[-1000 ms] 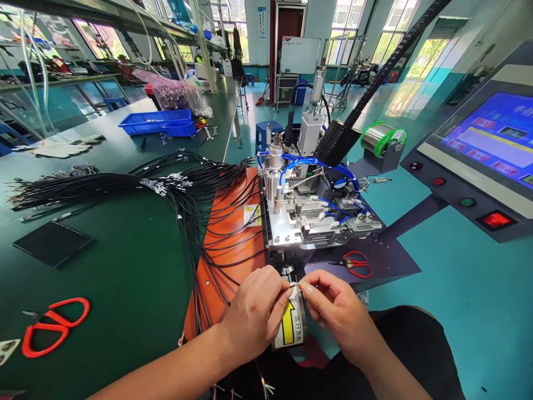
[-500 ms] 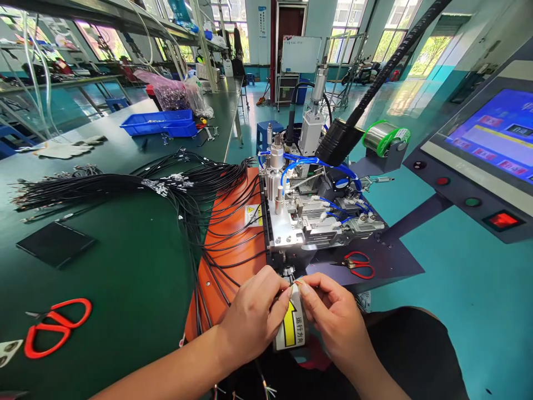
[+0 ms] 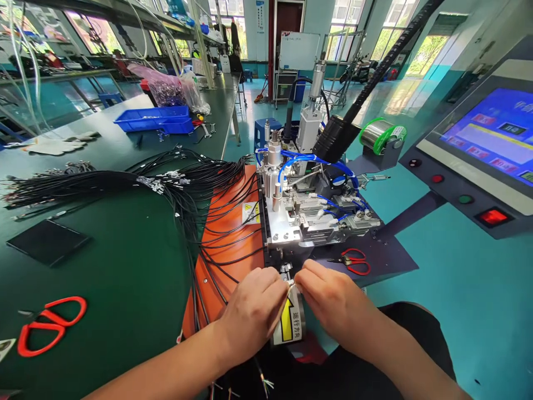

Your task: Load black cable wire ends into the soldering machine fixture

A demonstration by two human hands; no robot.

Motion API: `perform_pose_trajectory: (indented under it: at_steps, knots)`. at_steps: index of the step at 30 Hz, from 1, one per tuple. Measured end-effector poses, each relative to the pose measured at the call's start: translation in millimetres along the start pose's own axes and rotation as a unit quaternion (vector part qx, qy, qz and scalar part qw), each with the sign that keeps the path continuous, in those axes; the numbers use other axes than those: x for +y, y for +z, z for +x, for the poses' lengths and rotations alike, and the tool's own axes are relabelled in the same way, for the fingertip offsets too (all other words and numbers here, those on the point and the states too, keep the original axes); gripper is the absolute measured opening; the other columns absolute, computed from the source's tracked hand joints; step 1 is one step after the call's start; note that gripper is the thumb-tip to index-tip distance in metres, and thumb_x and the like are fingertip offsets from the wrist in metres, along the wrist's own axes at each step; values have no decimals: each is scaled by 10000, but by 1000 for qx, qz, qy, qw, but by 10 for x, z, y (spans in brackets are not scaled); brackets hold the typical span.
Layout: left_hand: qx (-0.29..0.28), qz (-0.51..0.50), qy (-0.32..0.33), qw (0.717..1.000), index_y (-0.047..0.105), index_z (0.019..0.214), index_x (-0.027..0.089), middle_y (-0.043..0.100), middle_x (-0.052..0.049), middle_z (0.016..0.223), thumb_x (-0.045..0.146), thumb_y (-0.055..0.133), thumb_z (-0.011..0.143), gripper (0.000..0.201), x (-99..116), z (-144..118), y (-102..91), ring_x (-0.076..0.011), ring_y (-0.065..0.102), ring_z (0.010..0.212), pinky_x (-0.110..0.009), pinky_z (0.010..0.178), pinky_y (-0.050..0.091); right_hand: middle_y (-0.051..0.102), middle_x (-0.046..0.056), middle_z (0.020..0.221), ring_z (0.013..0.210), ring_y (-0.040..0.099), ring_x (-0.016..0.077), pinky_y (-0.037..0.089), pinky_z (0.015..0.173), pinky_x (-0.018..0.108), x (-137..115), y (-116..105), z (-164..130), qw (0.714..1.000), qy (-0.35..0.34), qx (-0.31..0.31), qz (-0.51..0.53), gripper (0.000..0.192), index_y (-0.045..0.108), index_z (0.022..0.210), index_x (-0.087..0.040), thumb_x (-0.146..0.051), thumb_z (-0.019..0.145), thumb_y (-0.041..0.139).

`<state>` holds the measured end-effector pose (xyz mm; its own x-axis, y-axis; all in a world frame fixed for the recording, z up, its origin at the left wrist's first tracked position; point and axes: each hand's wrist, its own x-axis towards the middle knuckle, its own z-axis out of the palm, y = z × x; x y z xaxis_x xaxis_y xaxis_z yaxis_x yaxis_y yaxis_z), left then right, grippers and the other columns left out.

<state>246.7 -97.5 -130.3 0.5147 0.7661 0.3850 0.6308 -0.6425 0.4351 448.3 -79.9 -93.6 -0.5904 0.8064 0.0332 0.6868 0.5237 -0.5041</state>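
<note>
Your left hand (image 3: 254, 311) and right hand (image 3: 328, 297) meet at the near edge of the machine, fingertips pressed toward each other and pinching a small metal connector (image 3: 291, 283) between them. The piece is too small to make out in detail. It sits just above the yellow arrow label (image 3: 289, 325) and just in front of the soldering fixture (image 3: 310, 216).

Behind your hands, the fixture's metal clamps and blue air hoses (image 3: 308, 161) rise between you and the far part of the room. A black corrugated hose (image 3: 375, 72) slants down from the upper right to the fixture's head. A spool of solder wire (image 3: 381, 136) with a green rim stands just right of it.

To the left, an orange mat (image 3: 233, 239) lies beside the fixture. Loops of a black cable bundle (image 3: 125, 183) trail across the mat, and the bundle fans out over the green desk (image 3: 125, 278). Some cables run close to your left wrist.

Small red scissors (image 3: 353, 261) lie on the dark base plate (image 3: 391, 258), just beyond your right hand. Larger red scissors (image 3: 45, 325) rest on the desk, well to the left, near a dark flat pad (image 3: 48, 241). A blue tray (image 3: 156, 119) sits far back on the desk. A control panel (image 3: 478, 161) with a lit blue screen occupies the right edge.
</note>
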Motion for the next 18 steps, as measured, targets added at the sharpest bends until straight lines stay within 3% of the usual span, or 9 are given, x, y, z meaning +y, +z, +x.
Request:
perform_pose_trajectory:
  at_steps: [3,5,9,13,18]
  knots:
    - [10,-37,-32,999,602,901,155,554,-53,816,185,461,994,171,-10,3,19,-180,498,753,-313,678,418,595,40,866,763,551,172,410,689,298,17,16,-35,990,61,44,122,229,602,883,-210,-250,1013,417]
    - [9,-52,-41,998,608,928,156,564,-57,832,191,465,997,163,-11,7,24,-182,513,766,-315,691,428,622,30,852,767,573,173,435,697,293,66,51,-89,966,129,64,214,228,633,934,-231,-363,1008,463]
    - [11,-65,-46,997,615,932,156,573,-60,842,187,463,997,168,-7,16,25,-183,520,774,-318,700,432,545,-12,653,580,497,139,386,535,264,162,140,-161,907,256,47,332,368,636,980,-227,-562,962,483]
    - [14,-63,-52,997,615,924,152,567,-59,829,189,466,995,169,-7,18,30,-183,511,764,-319,686,423,507,-31,615,538,437,112,349,493,237,154,201,-131,880,262,35,395,411,628,963,-210,-604,932,514]
    - [15,-68,-50,996,610,929,148,568,-62,836,181,468,992,159,-12,9,34,-184,507,767,-320,682,413,522,-31,653,593,475,110,368,524,223,132,244,-69,880,228,47,415,363,640,999,-208,-555,938,549]
